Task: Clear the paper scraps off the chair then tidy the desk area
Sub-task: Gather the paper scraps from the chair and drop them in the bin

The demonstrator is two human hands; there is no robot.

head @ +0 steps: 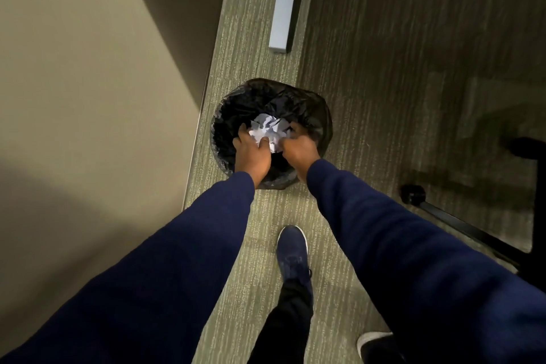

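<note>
Head view: left hand and right hand cupped around crumpled paper scraps, held together right over the black-lined waste bin. Could spill onto the carpet if released unevenly or near the rim. Striped greenish carpet, beige wall left, chair base right.

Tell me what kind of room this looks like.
Probably an office: striped commercial carpet, a small bin with a black liner holding crumpled paper, a grey desk leg, and a black chair base.
</note>
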